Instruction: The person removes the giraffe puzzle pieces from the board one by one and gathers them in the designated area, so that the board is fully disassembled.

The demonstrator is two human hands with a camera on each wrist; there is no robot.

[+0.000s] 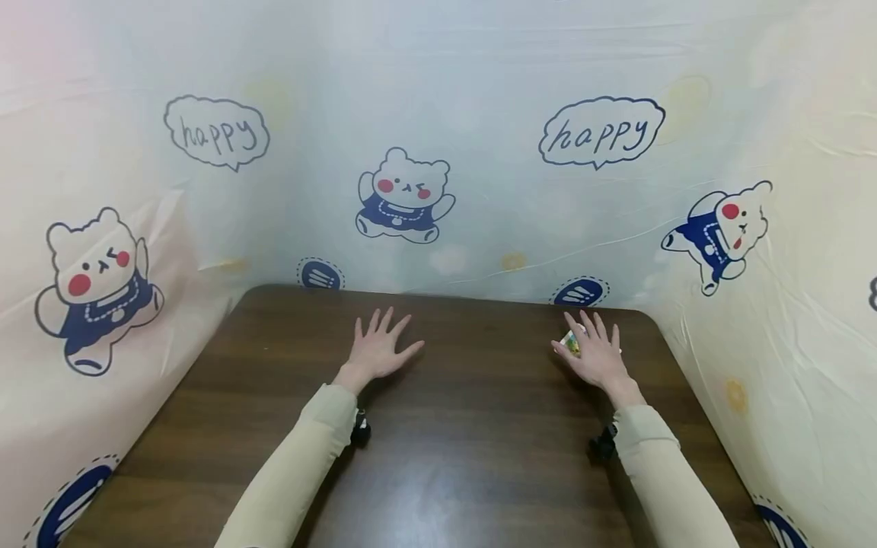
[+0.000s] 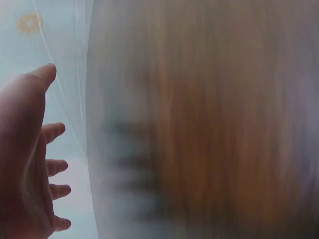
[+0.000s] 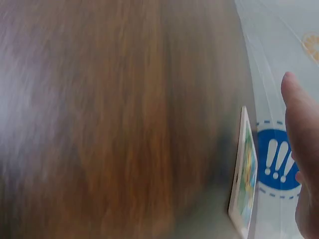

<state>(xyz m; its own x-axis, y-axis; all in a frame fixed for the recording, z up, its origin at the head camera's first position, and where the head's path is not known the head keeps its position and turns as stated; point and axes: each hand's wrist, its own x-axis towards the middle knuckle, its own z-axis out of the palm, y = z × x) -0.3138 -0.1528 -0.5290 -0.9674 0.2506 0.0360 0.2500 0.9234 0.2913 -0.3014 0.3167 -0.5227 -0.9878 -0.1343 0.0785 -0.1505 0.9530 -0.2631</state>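
Note:
My left hand [image 1: 377,352] is held over the far left-middle of the brown table with its fingers spread. Nothing is in it; the left wrist view shows the same hand [image 2: 22,144] with thumb and fingers apart. On the right, my other hand [image 1: 594,358] also has spread fingers. Beneath it, partly hidden by the fingers, lies a flat, thin rectangular piece with a colourful picture and a pale border [image 1: 570,342]. The right wrist view shows this flat picture piece [image 3: 245,179] on the table, apart from the right hand [image 3: 305,134]. What it depicts is too small to tell.
A dark wood-grain table [image 1: 438,426] spans the space under both arms. A pale curtain [image 1: 479,76] with bear drawings and "happy" bubbles surrounds its back and sides. Small black devices sit at the left wrist [image 1: 360,428] and right wrist [image 1: 603,444].

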